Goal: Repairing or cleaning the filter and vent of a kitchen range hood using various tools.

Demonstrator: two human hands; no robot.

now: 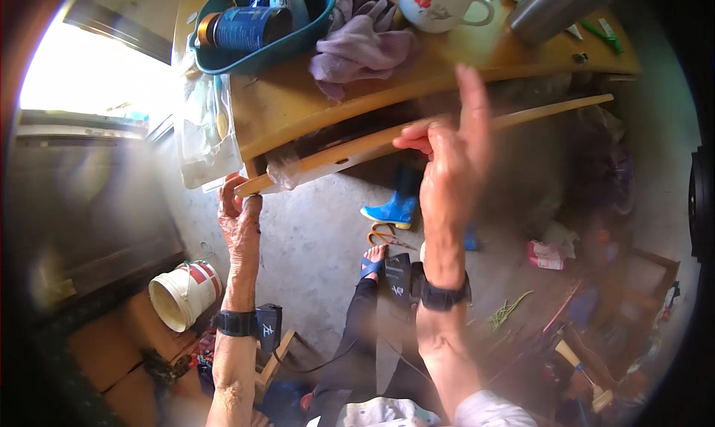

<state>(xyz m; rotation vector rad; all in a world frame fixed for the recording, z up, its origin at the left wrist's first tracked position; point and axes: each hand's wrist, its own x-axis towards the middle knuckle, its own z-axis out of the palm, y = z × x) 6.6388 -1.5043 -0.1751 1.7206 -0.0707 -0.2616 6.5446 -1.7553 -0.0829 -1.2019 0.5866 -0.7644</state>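
At the front of the wooden table (261, 125) is a pulled-out drawer with a long wooden front edge (551, 107). My left hand (238, 211) grips the left end of that edge, thumb and fingers around it. Near its middle, my right hand (447, 151) is raised, blurred, index finger stretched upward and other fingers partly bent at the wood; whether they touch it is unclear. Crumpled clear plastic (283, 168) pokes from the drawer's left part. On the tabletop lie a teal basin (313, 36) with bottles, a mauve cloth (357, 51), a mug (432, 2) and a steel tumbler (547, 10).
Below, on the grey floor (290, 255), are blue boots (391, 212), scissors (383, 232), a white bucket (179, 296), a pink packet (545, 255) and a brush (596, 397). My legs and bare foot (372, 255) show beneath. A dark cabinet (89, 226) stands left.
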